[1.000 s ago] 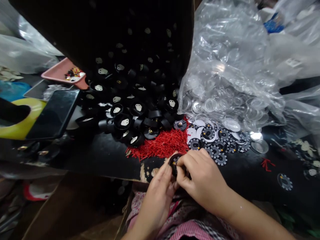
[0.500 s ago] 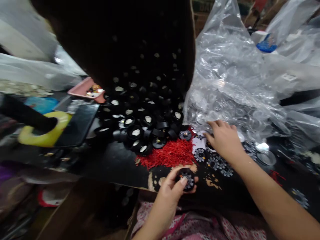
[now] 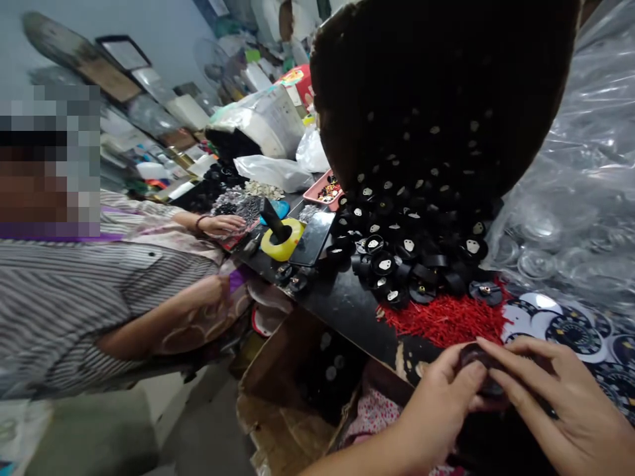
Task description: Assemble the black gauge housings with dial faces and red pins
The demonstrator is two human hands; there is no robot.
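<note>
Low at the right, above my lap, my left hand [image 3: 449,390] grips a small round black case [image 3: 483,370] by its rim. My right hand [image 3: 558,390] has its thumb and fingertips closed on the same case from the other side. The fingers cover most of its face, and whether a clear cover lies on it I cannot tell. Beyond the hands is a heap of thin red pieces [image 3: 446,320]. Printed black-and-white dials [image 3: 573,330] lie beside my right hand. Many black round cases [image 3: 384,264] spill over the bench behind the red heap.
A large dark carton [image 3: 446,79] stands open over the cases. A plastic bag of clear round covers [image 3: 550,244] is at right. Further left are a phone [image 3: 313,239], a yellow tape roll [image 3: 280,239] and a pink tray [image 3: 317,192]. A co-worker in a striped garment [image 3: 124,284] sits at left.
The view has swung left, bringing the co-worker in. My right hand has left the bag of clear covers and come to the black case in my left hand.
</note>
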